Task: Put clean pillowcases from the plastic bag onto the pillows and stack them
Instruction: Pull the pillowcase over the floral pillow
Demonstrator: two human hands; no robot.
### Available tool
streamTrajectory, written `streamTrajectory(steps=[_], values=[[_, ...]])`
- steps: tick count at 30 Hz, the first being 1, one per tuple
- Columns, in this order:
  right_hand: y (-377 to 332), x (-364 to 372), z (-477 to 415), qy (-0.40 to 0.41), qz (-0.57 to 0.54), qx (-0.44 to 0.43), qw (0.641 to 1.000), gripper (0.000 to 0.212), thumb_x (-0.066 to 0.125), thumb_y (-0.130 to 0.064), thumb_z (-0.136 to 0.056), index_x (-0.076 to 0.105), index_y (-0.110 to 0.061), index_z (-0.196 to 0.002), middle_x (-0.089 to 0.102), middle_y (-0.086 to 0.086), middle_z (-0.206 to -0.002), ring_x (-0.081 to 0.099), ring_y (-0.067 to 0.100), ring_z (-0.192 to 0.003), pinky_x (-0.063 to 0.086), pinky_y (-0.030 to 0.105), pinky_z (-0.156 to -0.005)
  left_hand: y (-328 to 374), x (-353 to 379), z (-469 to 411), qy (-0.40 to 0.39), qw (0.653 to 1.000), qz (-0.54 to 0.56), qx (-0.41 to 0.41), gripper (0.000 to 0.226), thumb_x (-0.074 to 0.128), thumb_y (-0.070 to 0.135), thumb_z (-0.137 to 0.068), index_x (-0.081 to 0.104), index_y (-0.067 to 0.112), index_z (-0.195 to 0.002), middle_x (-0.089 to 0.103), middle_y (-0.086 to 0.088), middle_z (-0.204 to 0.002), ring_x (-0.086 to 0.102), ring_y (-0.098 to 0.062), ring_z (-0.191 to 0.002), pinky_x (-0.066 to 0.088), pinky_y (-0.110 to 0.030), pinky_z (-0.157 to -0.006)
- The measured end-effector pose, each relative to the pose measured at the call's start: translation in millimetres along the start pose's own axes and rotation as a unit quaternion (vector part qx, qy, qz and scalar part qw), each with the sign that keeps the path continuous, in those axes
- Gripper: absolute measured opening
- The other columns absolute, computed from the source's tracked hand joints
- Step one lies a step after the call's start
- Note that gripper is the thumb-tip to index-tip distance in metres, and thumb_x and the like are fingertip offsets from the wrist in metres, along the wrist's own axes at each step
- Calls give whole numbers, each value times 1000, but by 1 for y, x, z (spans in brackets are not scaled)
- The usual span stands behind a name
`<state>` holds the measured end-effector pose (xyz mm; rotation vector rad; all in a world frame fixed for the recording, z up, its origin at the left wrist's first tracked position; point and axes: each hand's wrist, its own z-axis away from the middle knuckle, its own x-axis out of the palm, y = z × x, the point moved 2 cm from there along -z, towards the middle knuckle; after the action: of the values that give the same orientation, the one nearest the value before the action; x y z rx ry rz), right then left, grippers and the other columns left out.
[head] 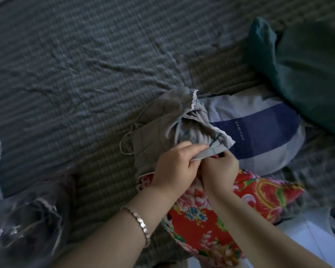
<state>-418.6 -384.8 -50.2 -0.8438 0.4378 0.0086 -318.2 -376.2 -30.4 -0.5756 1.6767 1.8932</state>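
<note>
Beside the bag (27, 219), the red pillow (201, 211) on the bed (85, 64) is barely started into the grey pillowcase (159, 124), its hem pinched by the left hand (174, 165) and gripped by the right hand (219, 171), so casing and stacking are judged mostly left, the striped pillow (263, 132) lying beyond.

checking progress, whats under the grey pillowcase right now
The red floral pillow runs under the grey pillowcase, whose hem the left hand pinches. The right hand curls in beneath the hem. How far the pillow reaches inside is covered.
</note>
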Motion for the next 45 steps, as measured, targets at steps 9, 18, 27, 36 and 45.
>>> streamTrajectory(steps=[9,18,27,36,45], values=[[-31,-6,-18,-174,157,-177,956,25,58,-3,-82,51,-25,-95,51,-17,-70,49,-5,-59,36,9,-52,18,-9,-6,-18,997,70,40,33,48,23,-82,72,7,-99,70,-6,-92,63,-15,-85,49,-31,-73],[-24,-29,-26,-127,-78,44,988,23,53,-4,-90,60,-17,-73,62,5,-72,59,21,-68,53,30,-60,-93,-18,36,13,967,-222,-125,44,63,-8,-69,58,8,-110,61,-13,-102,63,-32,-87,54,-36,-62],[-22,-44,-58,-14,-280,249,927,40,33,-53,-96,56,-23,-111,64,1,-104,57,13,-77,49,25,-65,-107,49,66,-156,862,85,-476,33,46,18,-95,48,15,-128,58,-8,-123,57,-23,-109,46,-27,-91],[2,-70,-45,43,192,-20,980,63,59,-34,-69,46,-8,-125,56,13,-116,58,26,-94,48,28,-69,-69,46,80,-66,712,390,-579,28,38,32,-99,60,19,-91,68,-5,-82,64,-22,-78,53,-34,-68],[85,-1,35,-164,616,-68,768,140,58,-78,-63,-26,2,-140,-16,29,-149,-10,41,-141,-5,46,-115,-58,49,65,-26,714,375,-591,31,29,10,-97,55,20,-83,61,-3,-83,57,-22,-79,51,-40,-78]])
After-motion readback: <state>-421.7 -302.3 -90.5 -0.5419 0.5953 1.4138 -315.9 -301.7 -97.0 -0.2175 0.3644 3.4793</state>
